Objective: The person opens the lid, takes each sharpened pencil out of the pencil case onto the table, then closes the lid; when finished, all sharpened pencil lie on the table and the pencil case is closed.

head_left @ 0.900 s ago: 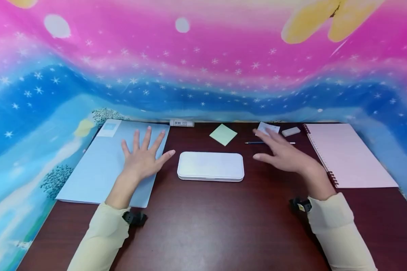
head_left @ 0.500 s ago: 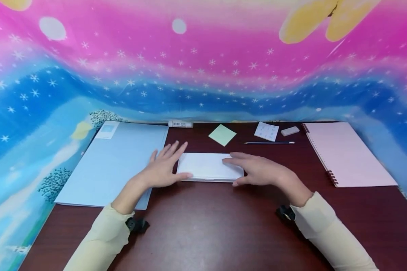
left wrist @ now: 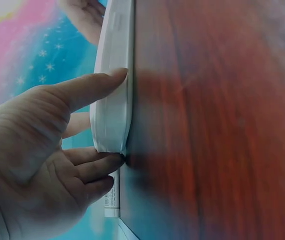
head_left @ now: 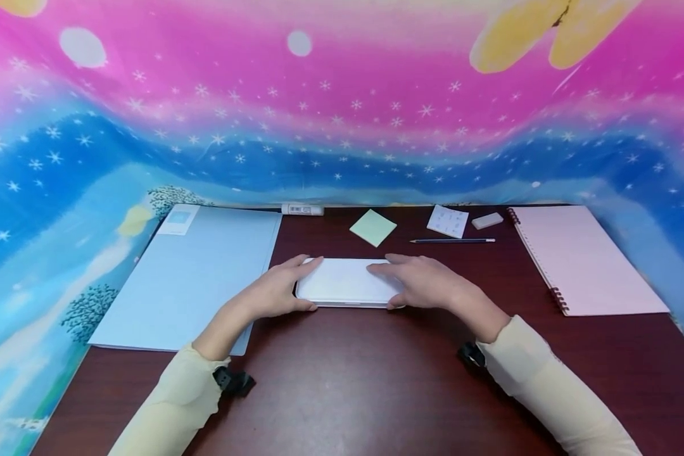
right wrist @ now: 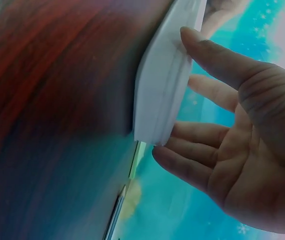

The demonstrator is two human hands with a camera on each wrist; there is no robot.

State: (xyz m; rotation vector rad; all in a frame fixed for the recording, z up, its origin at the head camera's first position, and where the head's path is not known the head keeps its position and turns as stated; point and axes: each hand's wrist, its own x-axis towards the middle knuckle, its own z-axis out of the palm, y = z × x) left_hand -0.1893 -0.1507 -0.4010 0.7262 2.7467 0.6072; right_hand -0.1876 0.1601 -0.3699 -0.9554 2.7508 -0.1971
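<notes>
both my arms wear long sleeves of a pale cream-yellow cloth, soft and a little loose, with gentle folds along the forearms. my left sleeve (head_left: 173, 405) ends just short of the wrist, and so does my right sleeve (head_left: 547, 386). a small black device is strapped at each cuff: the left wrist unit (head_left: 234, 382) is blocky and dark, jutting toward the inside of the arm, and the right wrist unit (head_left: 470, 354) is much the same, partly tucked under the cuff. my left hand (head_left: 276, 291) and my right hand (head_left: 424, 283) are bare, with no rings or gloves, and the nails are short and plain.
</notes>
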